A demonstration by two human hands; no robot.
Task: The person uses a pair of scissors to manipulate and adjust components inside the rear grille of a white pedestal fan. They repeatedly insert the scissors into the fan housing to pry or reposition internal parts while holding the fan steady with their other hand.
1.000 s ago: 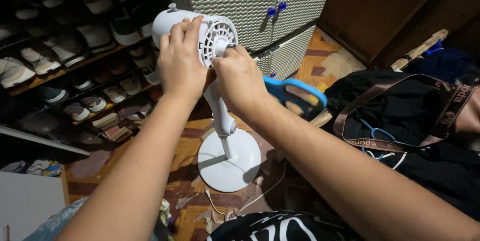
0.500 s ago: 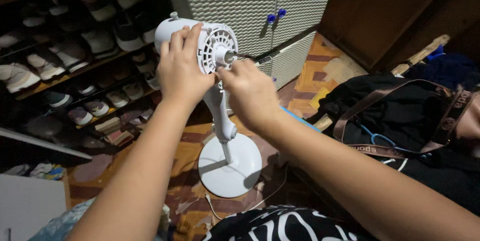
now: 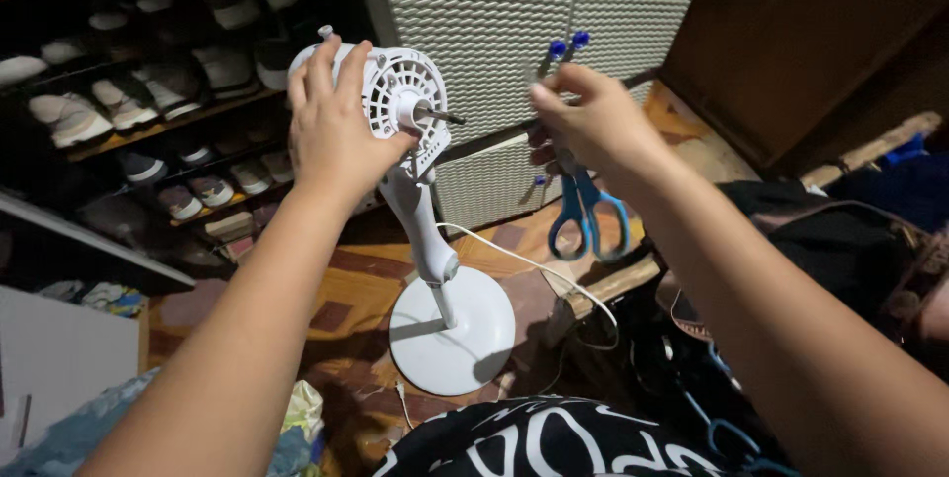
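Right hand (image 3: pixel 593 126) pulled off fan (image 3: pixel 400 106) (scissors (image 3: pixel 585 210) dangling); cabinet (image 3: pixel 514 12) behind.

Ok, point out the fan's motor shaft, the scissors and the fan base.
motor shaft (image 3: pixel 438 116), head view, on the bare metal rod.
scissors (image 3: pixel 583 215), head view, on the blue handle loops.
fan base (image 3: pixel 453 334), head view, on the round white foot.

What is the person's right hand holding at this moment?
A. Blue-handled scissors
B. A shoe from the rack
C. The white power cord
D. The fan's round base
A: the right hand grips blue-handled scissors, handles hanging down, beside the white fan, whose motor head the left hand holds.
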